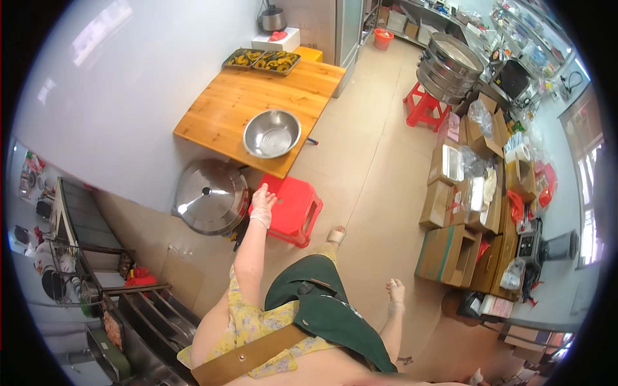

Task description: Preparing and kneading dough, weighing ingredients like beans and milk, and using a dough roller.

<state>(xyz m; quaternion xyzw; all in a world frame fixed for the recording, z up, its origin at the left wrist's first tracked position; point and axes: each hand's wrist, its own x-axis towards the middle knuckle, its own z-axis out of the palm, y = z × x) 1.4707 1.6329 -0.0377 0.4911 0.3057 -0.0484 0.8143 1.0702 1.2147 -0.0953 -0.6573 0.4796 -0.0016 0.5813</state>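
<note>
My left hand [262,206], in a thin clear glove, reaches forward with its fingers stretched out and holds nothing. In the picture it overlaps the left side of a red plastic stool [296,209]; I cannot tell whether it touches it. Just beyond stands a wooden table [222,106], carrying a perforated steel bowl [271,134] near its front corner. A large round metal lid [209,196] lies left of the hand. My right hand [395,296], gloved too, hangs low at my right side, fingers curled in and nothing visible in them.
Two trays of yellow-and-dark pieces [278,62] sit at the table's far end. A stacked steamer [450,67] stands on a red stool [425,108] at the far right. Cardboard boxes [444,254] line the right side. Metal racks [151,315] stand at the lower left.
</note>
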